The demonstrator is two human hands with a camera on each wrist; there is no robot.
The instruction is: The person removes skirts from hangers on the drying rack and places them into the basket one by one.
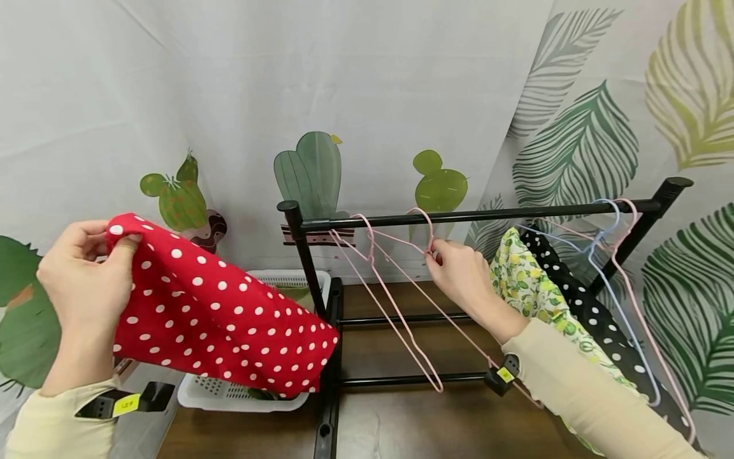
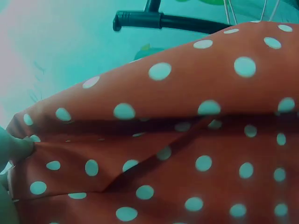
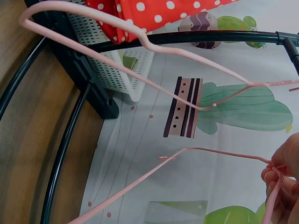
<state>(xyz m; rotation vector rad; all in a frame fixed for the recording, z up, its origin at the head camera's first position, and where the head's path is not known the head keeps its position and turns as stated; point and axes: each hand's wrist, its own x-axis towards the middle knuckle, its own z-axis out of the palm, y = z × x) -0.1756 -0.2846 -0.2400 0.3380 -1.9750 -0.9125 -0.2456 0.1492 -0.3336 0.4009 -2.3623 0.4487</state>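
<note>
My left grip pinches a red polka-dot cloth between thumb and fingers at its upper left end. The cloth's long axis slopes down to the right, its lower end pointing at the rack's left post. It hangs above the bench's far left corner, in front of a white basket with something green inside.

My right grip is closed on the neck of a pink hanger, thumb against fingers. Its hook is on the black rail, and its long axis slants from the rail down toward the bench's near right corner. Just left of it, a second pink hanger hangs along a similar slant, pointing toward the bench's near edge.

Near the rail's right end hang a lemon-print cloth, a black dotted cloth and a blue hanger. Behind stands a white curtain printed with cacti.
</note>
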